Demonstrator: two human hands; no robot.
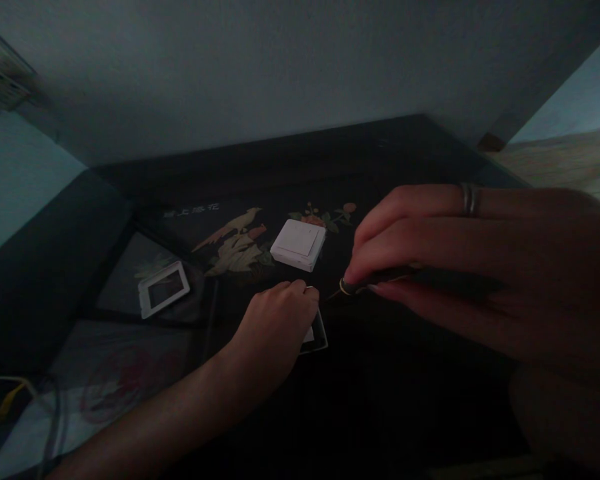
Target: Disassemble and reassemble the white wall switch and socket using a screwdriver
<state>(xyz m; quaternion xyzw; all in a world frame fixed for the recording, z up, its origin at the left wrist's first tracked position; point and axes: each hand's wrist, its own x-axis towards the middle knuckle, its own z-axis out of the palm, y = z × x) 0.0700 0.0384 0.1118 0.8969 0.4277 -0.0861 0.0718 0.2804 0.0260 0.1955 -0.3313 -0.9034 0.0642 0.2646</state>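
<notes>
My left hand (279, 317) is closed over a small open box (321, 337) with a pale rim, its fingers covering most of it. To the right, my right hand (347, 283) pinches a slim, dark tool (349, 287) whose thin shaft points left toward that box. The tool's tip does not visibly touch the box. Just beyond my left hand, a white square switch-like block (297, 243) lies flat. A white rectangular frame (164, 289) with an open middle rests farther left.
The dark tabletop (260, 163) has a bird-and-flower picture (237, 243) and stands against a grey wall (230, 67). Pale and yellow cables (27, 387) run at the lower left. A wall socket (3, 70) shows at the upper left.
</notes>
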